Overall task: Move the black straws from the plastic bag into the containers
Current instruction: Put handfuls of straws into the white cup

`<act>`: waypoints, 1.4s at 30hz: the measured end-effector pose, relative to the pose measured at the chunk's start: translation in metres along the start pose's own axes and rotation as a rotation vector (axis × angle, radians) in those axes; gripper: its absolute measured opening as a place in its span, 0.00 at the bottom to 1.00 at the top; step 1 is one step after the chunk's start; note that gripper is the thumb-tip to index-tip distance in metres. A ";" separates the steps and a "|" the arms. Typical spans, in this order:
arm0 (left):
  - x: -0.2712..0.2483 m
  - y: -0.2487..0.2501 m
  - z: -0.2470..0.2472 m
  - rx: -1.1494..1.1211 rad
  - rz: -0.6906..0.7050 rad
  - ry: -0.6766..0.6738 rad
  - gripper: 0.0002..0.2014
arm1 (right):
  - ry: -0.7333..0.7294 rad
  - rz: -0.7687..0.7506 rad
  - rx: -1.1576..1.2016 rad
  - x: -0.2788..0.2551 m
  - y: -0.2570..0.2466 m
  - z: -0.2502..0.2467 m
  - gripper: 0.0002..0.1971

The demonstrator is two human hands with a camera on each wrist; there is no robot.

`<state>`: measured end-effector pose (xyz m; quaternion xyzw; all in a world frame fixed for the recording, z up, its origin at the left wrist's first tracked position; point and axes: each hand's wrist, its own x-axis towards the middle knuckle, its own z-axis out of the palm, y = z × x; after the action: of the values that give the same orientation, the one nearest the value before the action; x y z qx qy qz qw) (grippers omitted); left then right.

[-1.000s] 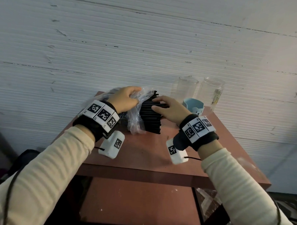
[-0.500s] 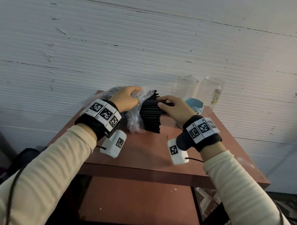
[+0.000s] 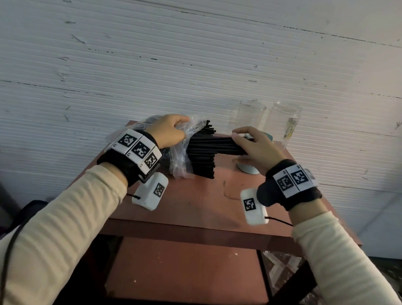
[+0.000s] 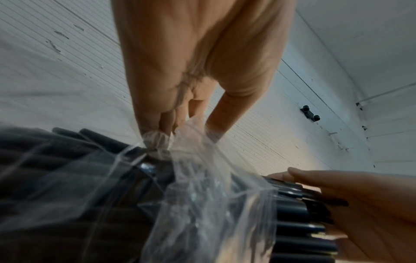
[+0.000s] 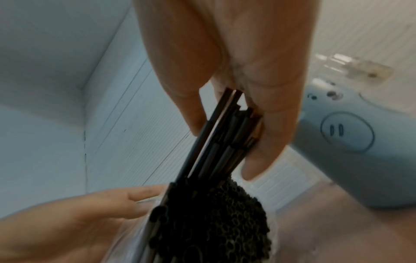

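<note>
A clear plastic bag [image 3: 181,151] full of black straws [image 3: 200,161] lies at the back of the red-brown table [image 3: 193,205]. My left hand [image 3: 171,132] pinches the bag's open rim [image 4: 180,135] and holds it up. My right hand [image 3: 253,147] grips a small bunch of straws [image 3: 218,145], drawn partly out of the bag to the right; its fingers [image 5: 270,124] clamp their ends [image 5: 236,124]. Two clear containers [image 3: 251,117] [image 3: 284,123] stand at the back right, with a light-blue cup [image 5: 346,151] just under my right hand.
A white ribbed wall rises directly behind the table. Bare tabletop lies in front of the bag, toward the near edge. A lower red shelf [image 3: 185,276] shows under the table. Crumpled clear plastic [image 3: 280,266] lies on the floor at lower right.
My right hand has closed on a bunch of straws and pulled it rightward out of the bag, toward the containers. The left hand kept its hold on the bag's rim.
</note>
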<state>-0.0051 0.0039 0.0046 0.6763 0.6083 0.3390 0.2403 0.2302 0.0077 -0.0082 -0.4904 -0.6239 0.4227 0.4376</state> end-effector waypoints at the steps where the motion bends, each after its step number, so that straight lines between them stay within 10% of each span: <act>1: 0.000 0.001 0.000 0.004 0.000 -0.003 0.28 | -0.024 0.043 0.027 0.000 0.001 0.003 0.15; 14: -0.001 0.002 0.000 0.043 0.024 0.047 0.28 | -0.039 -0.075 0.098 0.004 0.001 0.004 0.02; 20: -0.010 0.029 0.011 0.161 0.268 0.249 0.24 | -0.001 -0.051 0.147 -0.004 -0.005 -0.015 0.03; 28: 0.003 0.079 0.052 0.561 0.347 -0.180 0.47 | 0.017 -0.109 0.050 -0.017 -0.014 -0.036 0.02; 34: 0.010 0.095 0.070 0.595 0.383 -0.166 0.12 | 0.087 -0.174 -0.088 -0.029 -0.019 -0.056 0.06; 42: 0.004 0.133 0.076 0.334 0.632 -0.034 0.08 | 0.211 -0.353 -0.224 -0.069 -0.060 -0.101 0.10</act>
<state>0.1403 -0.0048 0.0537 0.8665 0.4121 0.2812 0.0198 0.3225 -0.0603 0.0662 -0.4606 -0.6939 0.2142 0.5104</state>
